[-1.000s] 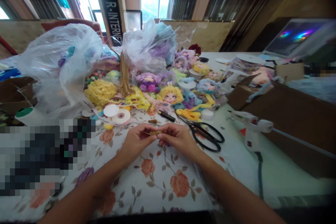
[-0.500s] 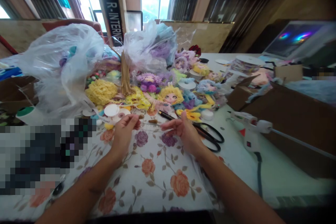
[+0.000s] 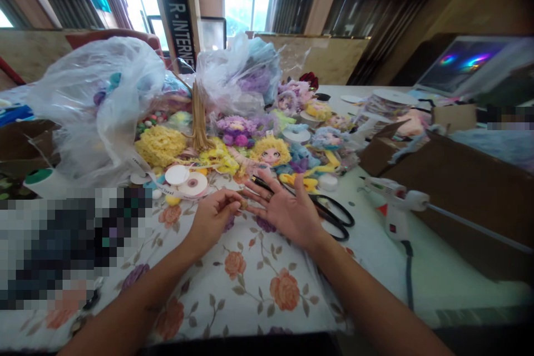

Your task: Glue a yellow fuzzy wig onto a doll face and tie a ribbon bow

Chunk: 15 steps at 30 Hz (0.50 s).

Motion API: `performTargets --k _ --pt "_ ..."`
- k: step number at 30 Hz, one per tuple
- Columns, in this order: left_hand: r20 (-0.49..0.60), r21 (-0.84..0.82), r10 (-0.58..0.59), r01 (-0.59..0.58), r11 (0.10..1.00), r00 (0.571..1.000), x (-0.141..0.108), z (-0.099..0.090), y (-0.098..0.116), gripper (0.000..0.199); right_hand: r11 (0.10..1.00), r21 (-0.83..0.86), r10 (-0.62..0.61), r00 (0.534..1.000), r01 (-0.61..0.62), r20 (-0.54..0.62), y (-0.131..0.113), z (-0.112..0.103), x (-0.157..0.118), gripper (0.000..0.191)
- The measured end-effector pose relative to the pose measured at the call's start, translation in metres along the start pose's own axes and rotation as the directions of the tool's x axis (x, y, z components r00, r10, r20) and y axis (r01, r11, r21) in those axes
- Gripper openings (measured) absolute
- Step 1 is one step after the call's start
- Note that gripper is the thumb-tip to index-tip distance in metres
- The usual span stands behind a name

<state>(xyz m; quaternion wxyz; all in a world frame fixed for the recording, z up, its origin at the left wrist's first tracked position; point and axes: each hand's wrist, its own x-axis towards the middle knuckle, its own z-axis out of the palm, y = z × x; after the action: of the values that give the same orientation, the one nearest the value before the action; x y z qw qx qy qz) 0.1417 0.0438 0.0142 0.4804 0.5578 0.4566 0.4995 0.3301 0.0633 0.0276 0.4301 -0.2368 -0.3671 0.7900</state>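
Note:
My left hand [image 3: 214, 219] is closed in a pinch above the floral cloth [image 3: 250, 306]. A small brownish bit shows at its fingertips, too small to name. My right hand [image 3: 287, 211] is open beside it, palm up and fingers spread, its fingertips close to the left hand's. Partly behind the right hand lie black-handled scissors [image 3: 337, 217]. Just beyond the hands is a doll with curly yellow hair [image 3: 272, 153]. White ribbon spools [image 3: 194, 183] lie past the left hand.
Plastic bags [image 3: 125, 89] and a heap of plush dolls and yarn fill the back. A bundle of tan sticks [image 3: 200, 122] stands among them. On the right are a glue gun [image 3: 394, 206] with its cord and a cardboard box [image 3: 471, 194]. A thread cone [image 3: 45, 182] stands at left.
My left hand has moved right and slightly nearer, towards my right hand. My right hand has turned palm up, with its fingers spread.

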Motion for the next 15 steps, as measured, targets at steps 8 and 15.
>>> performTargets --k 8,15 --pt "-0.031 -0.080 -0.027 0.024 0.997 0.999 -0.004 0.003 0.004 0.014 0.884 -0.465 -0.090 0.991 0.035 -0.096 0.019 0.005 -0.001 0.034" --pt "-0.051 -0.095 -0.130 0.124 0.988 0.990 -0.006 0.007 0.008 0.034 0.867 -0.492 -0.169 0.974 0.074 -0.151 0.017 0.010 -0.004 0.029"
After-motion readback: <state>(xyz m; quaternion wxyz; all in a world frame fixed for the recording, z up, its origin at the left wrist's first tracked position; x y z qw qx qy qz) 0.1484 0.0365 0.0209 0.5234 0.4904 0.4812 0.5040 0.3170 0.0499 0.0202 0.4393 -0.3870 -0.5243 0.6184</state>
